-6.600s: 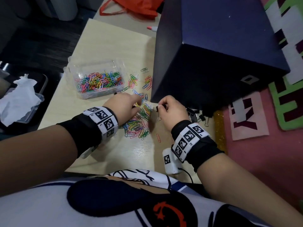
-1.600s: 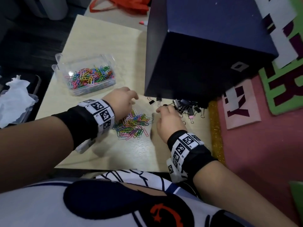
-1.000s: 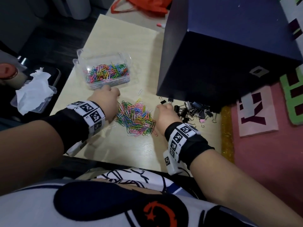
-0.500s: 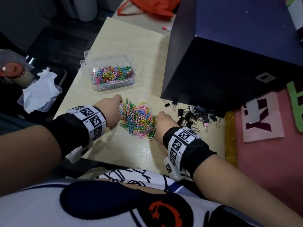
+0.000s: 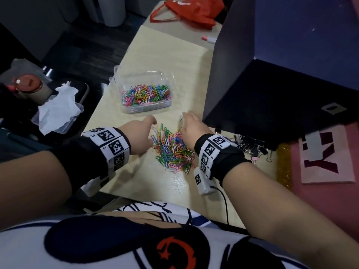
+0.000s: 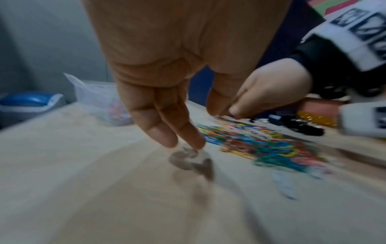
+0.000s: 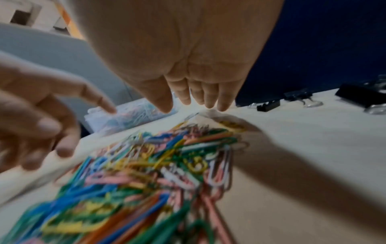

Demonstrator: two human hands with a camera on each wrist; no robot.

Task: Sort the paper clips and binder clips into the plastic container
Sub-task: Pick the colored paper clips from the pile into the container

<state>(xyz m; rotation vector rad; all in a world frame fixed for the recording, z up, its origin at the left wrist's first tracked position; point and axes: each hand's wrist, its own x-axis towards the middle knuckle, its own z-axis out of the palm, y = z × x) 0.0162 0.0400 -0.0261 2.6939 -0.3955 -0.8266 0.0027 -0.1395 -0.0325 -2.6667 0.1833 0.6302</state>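
Observation:
A heap of coloured paper clips [image 5: 172, 150] lies on the pale table [image 5: 165, 55] between my two hands. My left hand [image 5: 150, 129] is at the heap's left edge with straight fingers [image 6: 173, 132] pointing down at the table, holding nothing. My right hand [image 5: 187, 121] reaches along the heap's right side, its straight fingertips [image 7: 198, 102] at the far edge by a stray pale clip [image 7: 191, 116]. The clear plastic container [image 5: 144, 108], partly filled with paper clips, stands just beyond. Black binder clips [image 5: 246, 144] lie behind my right wrist.
A big dark blue box [image 5: 281, 74] stands close on the right, almost touching my right hand. An orange bag [image 5: 190, 10] and a pink marker [image 5: 208, 38] lie at the far end. The table's left edge drops to a tray with tissue [image 5: 58, 109].
The scattered paper clips have been swept into one heap between my hands. In the last half second my right hand has slid forward to the heap's far right edge.

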